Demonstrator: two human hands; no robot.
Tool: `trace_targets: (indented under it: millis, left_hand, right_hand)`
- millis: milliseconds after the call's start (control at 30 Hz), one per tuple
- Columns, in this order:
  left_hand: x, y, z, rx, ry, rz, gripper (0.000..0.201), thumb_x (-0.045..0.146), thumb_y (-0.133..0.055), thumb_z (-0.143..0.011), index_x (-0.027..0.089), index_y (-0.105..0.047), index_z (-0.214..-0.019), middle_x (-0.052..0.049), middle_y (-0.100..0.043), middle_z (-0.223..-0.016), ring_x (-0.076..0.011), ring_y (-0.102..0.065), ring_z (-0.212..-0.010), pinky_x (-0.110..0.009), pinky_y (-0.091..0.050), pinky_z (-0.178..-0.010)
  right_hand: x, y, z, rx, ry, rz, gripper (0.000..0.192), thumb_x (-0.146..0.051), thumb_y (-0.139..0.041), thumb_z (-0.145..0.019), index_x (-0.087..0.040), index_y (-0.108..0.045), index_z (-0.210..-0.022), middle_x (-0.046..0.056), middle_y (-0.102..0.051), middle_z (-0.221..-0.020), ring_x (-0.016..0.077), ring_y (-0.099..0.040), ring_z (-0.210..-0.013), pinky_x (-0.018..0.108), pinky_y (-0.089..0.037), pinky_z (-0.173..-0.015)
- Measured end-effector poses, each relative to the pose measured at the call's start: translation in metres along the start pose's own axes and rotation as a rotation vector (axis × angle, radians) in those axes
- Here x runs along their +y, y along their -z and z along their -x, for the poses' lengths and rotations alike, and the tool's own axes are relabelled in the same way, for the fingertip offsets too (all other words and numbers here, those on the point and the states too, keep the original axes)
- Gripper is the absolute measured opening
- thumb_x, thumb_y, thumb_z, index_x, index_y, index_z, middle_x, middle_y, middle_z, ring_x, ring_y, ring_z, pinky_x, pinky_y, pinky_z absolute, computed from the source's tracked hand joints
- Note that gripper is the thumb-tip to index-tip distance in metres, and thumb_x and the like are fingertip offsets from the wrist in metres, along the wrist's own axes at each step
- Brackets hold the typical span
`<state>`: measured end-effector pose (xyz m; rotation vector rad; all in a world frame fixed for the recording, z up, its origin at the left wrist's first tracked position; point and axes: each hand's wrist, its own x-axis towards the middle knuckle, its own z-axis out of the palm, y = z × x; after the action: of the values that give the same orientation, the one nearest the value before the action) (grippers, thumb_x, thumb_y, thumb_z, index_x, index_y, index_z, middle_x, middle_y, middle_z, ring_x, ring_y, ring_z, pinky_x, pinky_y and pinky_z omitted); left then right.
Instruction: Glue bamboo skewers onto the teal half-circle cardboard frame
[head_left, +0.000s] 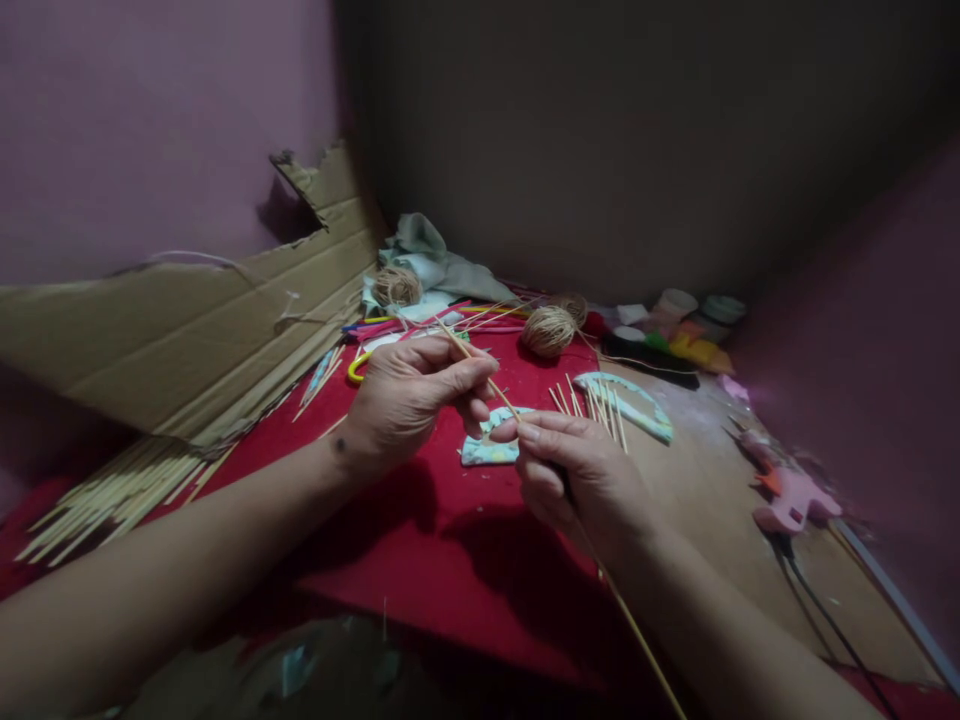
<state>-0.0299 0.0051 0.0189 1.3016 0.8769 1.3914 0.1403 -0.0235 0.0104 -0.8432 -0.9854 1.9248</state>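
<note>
A long thin wooden stick (634, 622) runs diagonally between both hands above the red cloth. My left hand (420, 385) pinches its upper part between thumb and fingers. Lower down, my right hand (577, 470) is closed around the same stick, whose tail passes under the wrist towards the bottom edge. Behind the hands lies a pale, patterned, half-round piece (487, 450), partly hidden by the right fingers. Another half-round piece (649, 410) lies further right, with several short sticks (600, 405) beside it.
Several long sticks (112, 500) lie along a torn cardboard sheet (202, 330) on the left. Twine balls (549, 330) and crumpled cloth (424, 255) sit at the back. A pink glue gun (799, 500) with a black cord rests on the right. Red cloth (442, 590) covers the near surface.
</note>
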Motion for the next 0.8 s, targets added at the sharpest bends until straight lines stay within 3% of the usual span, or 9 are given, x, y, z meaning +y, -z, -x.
trace_targets:
  millis: [200, 333, 433, 533, 600, 700, 800]
  left_hand:
    - [-0.002, -0.004, 0.007, 0.032, -0.114, -0.073, 0.013, 0.024, -0.071, -0.078, 0.014, -0.066, -0.072, 0.001, -0.067, -0.058, -0.0108, -0.063, -0.046, -0.022, -0.055, -0.046]
    - [-0.007, -0.006, 0.012, -0.055, -0.271, -0.153, 0.006, 0.019, -0.071, -0.08, 0.015, -0.068, -0.083, 0.001, -0.07, -0.063, -0.0119, -0.066, -0.053, -0.024, -0.058, -0.054]
    - [-0.008, -0.002, 0.011, -0.096, -0.462, -0.347, 0.003, 0.015, -0.067, -0.083, 0.016, -0.07, -0.084, -0.001, -0.072, -0.07, -0.0109, -0.067, -0.062, -0.022, -0.057, -0.062]
    - [-0.004, 0.003, 0.011, -0.264, -0.643, -0.512, 0.007, 0.011, -0.068, -0.081, 0.016, -0.073, -0.083, -0.006, -0.074, -0.084, -0.0131, -0.069, -0.077, -0.023, -0.056, -0.07]
    - [0.002, 0.005, 0.011, -0.285, -0.59, -0.468, 0.008, 0.012, -0.067, -0.082, 0.017, -0.073, -0.083, -0.008, -0.074, -0.088, -0.0151, -0.069, -0.081, -0.024, -0.056, -0.07]
    - [0.02, 0.012, 0.012, -0.288, -0.316, -0.334, 0.007, 0.018, -0.064, -0.086, 0.017, -0.07, -0.083, -0.006, -0.073, -0.08, -0.015, -0.068, -0.07, -0.025, -0.056, -0.061]
    - [0.042, 0.028, 0.024, -0.518, -0.038, -0.465, 0.009, 0.023, -0.059, -0.089, 0.019, -0.067, -0.087, -0.001, -0.069, -0.069, -0.0119, -0.063, -0.057, -0.021, -0.053, -0.053]
  right_hand:
    - [0.001, 0.0, -0.001, 0.016, 0.021, -0.04, 0.012, -0.028, -0.068, -0.077, -0.016, -0.07, -0.079, -0.011, -0.039, -0.036, 0.0024, -0.019, -0.028, 0.016, -0.016, -0.03]
    - [0.0, 0.004, -0.007, 0.055, 0.058, -0.071, 0.012, -0.026, -0.068, -0.074, -0.015, -0.068, -0.077, -0.01, -0.041, -0.038, 0.0022, -0.022, -0.028, 0.015, -0.016, -0.029]
    - [0.001, 0.005, -0.011, 0.054, 0.078, -0.06, 0.013, -0.026, -0.067, -0.075, -0.014, -0.068, -0.08, -0.01, -0.042, -0.037, 0.0028, -0.025, -0.028, 0.015, -0.018, -0.029]
    - [0.0, 0.009, -0.016, 0.102, 0.091, -0.058, 0.013, -0.027, -0.068, -0.073, -0.015, -0.066, -0.078, -0.01, -0.043, -0.037, 0.0035, -0.025, -0.027, 0.015, -0.017, -0.028]
    - [-0.004, 0.016, -0.019, 0.179, 0.129, -0.047, 0.014, -0.027, -0.068, -0.071, -0.015, -0.065, -0.079, -0.01, -0.043, -0.038, 0.0036, -0.025, -0.028, 0.016, -0.018, -0.029]
    - [-0.013, 0.031, -0.019, 0.296, 0.241, -0.006, 0.016, -0.027, -0.067, -0.073, -0.014, -0.066, -0.084, -0.01, -0.042, -0.04, 0.0043, -0.026, -0.031, 0.017, -0.02, -0.031]
    - [-0.02, 0.041, -0.015, 0.338, 0.311, 0.013, 0.014, -0.029, -0.065, -0.078, -0.017, -0.063, -0.084, -0.009, -0.041, -0.044, 0.0053, -0.028, -0.035, 0.018, -0.02, -0.034]
